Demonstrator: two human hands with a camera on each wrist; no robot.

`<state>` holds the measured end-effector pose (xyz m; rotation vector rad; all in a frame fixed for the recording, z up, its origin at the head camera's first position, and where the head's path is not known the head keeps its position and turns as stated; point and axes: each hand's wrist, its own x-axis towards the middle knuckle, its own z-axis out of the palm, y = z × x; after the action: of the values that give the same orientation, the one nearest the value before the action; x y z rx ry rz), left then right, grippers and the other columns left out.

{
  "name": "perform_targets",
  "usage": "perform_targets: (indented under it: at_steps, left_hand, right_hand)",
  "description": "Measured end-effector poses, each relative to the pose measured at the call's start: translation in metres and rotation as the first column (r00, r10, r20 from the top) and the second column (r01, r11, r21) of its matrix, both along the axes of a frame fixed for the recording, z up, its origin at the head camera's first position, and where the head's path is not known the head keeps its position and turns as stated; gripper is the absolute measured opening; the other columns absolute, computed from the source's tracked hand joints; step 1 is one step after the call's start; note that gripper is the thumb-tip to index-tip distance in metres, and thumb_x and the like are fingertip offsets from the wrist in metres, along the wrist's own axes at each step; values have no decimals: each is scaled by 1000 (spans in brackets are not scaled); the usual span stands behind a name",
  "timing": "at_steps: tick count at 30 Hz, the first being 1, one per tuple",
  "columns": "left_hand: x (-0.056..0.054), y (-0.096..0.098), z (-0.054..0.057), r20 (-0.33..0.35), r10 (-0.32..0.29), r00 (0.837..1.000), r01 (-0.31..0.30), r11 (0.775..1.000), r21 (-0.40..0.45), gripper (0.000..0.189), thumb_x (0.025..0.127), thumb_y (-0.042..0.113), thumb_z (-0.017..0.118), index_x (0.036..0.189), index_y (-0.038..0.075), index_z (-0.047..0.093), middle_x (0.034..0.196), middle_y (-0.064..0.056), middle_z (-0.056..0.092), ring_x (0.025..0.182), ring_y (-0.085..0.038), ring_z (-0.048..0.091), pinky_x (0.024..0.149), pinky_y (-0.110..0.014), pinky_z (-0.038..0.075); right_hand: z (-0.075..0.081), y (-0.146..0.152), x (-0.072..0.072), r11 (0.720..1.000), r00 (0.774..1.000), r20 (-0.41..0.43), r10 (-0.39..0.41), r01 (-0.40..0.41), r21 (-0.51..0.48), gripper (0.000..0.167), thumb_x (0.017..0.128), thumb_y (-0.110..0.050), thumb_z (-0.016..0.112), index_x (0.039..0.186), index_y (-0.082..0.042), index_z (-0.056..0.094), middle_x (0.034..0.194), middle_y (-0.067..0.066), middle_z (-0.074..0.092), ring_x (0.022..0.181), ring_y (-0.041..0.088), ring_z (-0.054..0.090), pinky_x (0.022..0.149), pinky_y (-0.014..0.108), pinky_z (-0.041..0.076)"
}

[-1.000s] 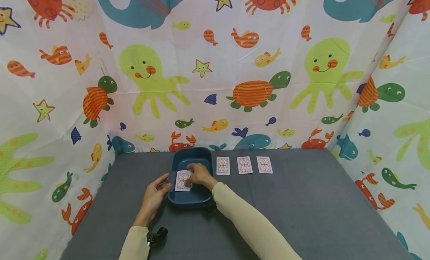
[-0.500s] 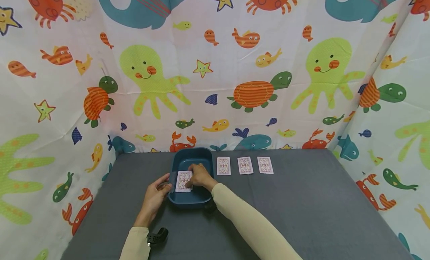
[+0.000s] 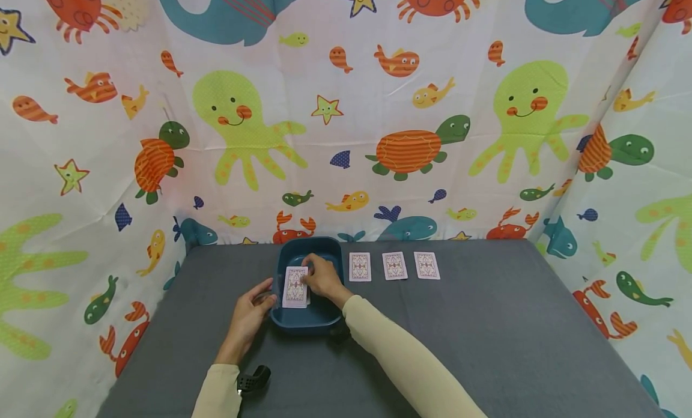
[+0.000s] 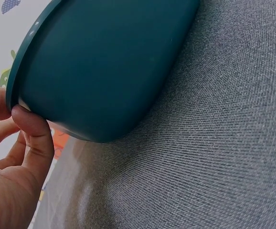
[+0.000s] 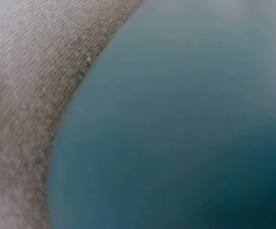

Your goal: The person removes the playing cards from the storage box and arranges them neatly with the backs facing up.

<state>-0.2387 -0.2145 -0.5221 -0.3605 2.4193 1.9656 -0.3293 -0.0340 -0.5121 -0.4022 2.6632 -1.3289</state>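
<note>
In the head view a dark blue plastic tub (image 3: 303,330) stands at the back of the table. My left hand (image 3: 247,322) pinches its left rim; the left wrist view shows the thumb against the outer wall of the tub (image 4: 100,67). Inside lie face-down playing cards with a patterned back. Reaching over the right side, my right hand (image 3: 323,280) pinches the right edge of the top playing card (image 3: 294,289), which sticks out toward the back over the cards below. Only the blurred tub wall (image 5: 166,124) and cloth show in the right wrist view, no fingers.
To the right of the tub, three face-down cards lie in a row: a near card (image 3: 360,266), a middle card (image 3: 394,265) and a far card (image 3: 427,265). Grey cloth (image 3: 476,334) covers the table. A sea-animal curtain (image 3: 346,136) stands behind and beside it.
The top playing card has slid away from me over the cards beneath, with my right fingers at its edge. My left hand stays on the tub rim. The three cards in the row have not moved.
</note>
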Motion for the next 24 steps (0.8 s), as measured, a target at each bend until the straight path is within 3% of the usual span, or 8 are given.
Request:
perform_targets:
  at_steps: [16, 24]
  left_hand:
    - [1, 0, -1, 7, 3, 1000, -3, 1000, -2, 46, 97, 12, 58, 142, 17, 52, 141, -10, 52, 108, -18, 56, 78, -27, 48]
    - [0, -1, -1, -1, 0, 1000, 0, 1000, 1, 46, 98, 12, 58, 143, 17, 51, 141, -11, 51, 110, -19, 56, 79, -27, 47]
  right_hand:
    - [10, 3, 3, 979, 988, -77, -137, 123, -162, 15, 94, -18, 66, 108, -15, 63, 80, 2, 59, 64, 11, 51, 54, 23, 42]
    - [25, 9, 7, 958, 989, -60, -137, 116, -262, 16, 94, -18, 66, 109, -15, 64, 83, 3, 61, 68, 12, 55, 57, 24, 44]
